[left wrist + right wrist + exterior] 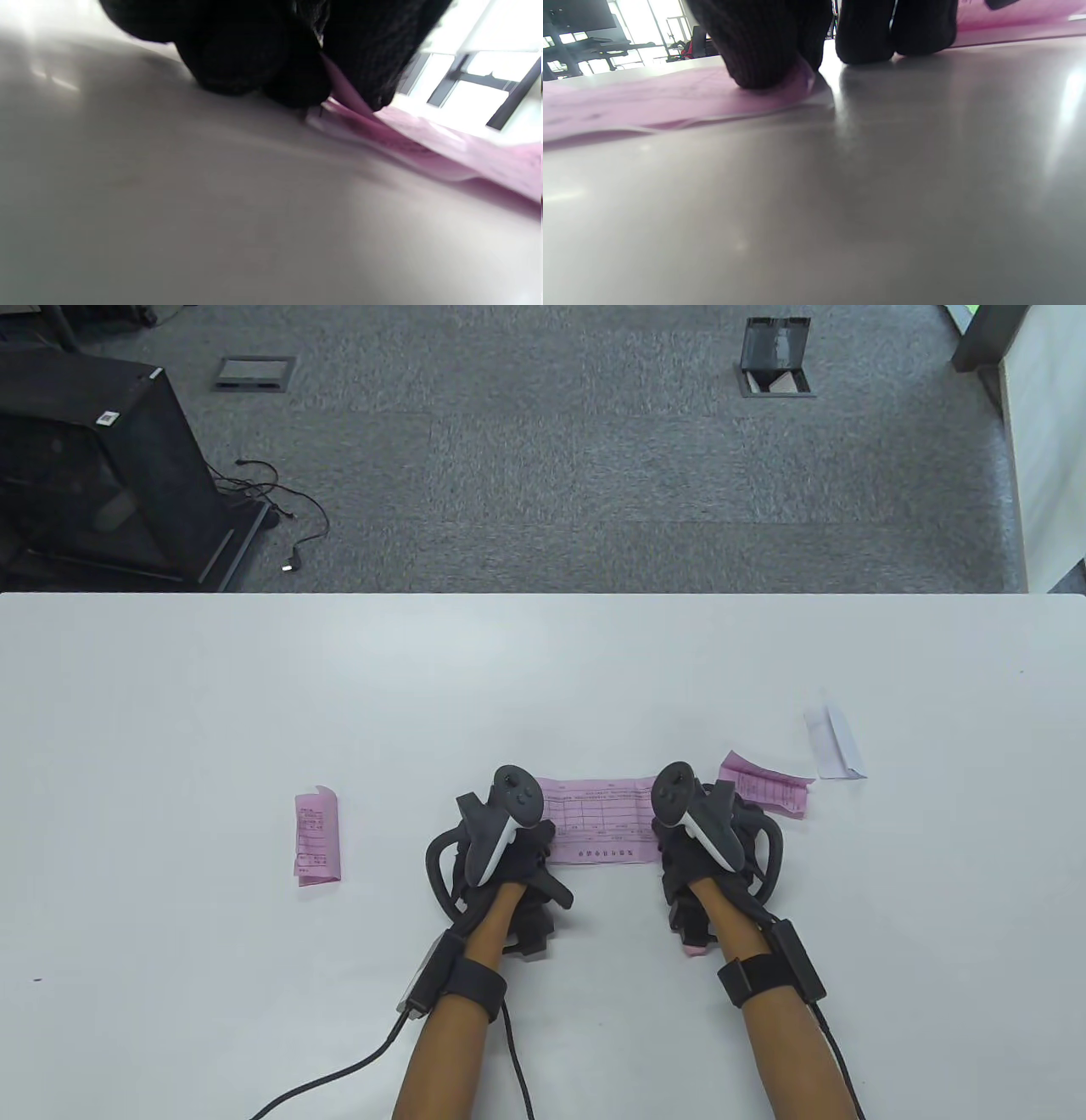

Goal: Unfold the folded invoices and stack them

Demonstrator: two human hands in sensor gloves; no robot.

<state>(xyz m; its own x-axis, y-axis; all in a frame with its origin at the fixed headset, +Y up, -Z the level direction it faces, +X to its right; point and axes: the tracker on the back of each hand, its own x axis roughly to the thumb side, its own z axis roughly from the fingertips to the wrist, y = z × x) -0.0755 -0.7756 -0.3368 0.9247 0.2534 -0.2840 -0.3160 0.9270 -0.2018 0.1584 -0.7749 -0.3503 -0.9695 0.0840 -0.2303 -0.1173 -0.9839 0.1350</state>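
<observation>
Unfolded pink invoice (598,821) lies flat, long axis left-right, left hand (509,848) and right hand (700,848) gripping its ends.

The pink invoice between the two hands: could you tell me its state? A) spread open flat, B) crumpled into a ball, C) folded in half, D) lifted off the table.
A: the pink invoice lies spread flat on the table, the left hand and right hand on its ends.

White table (254,687); beyond, black cabinet (85,475), possibly floor socket (776,369).
</observation>
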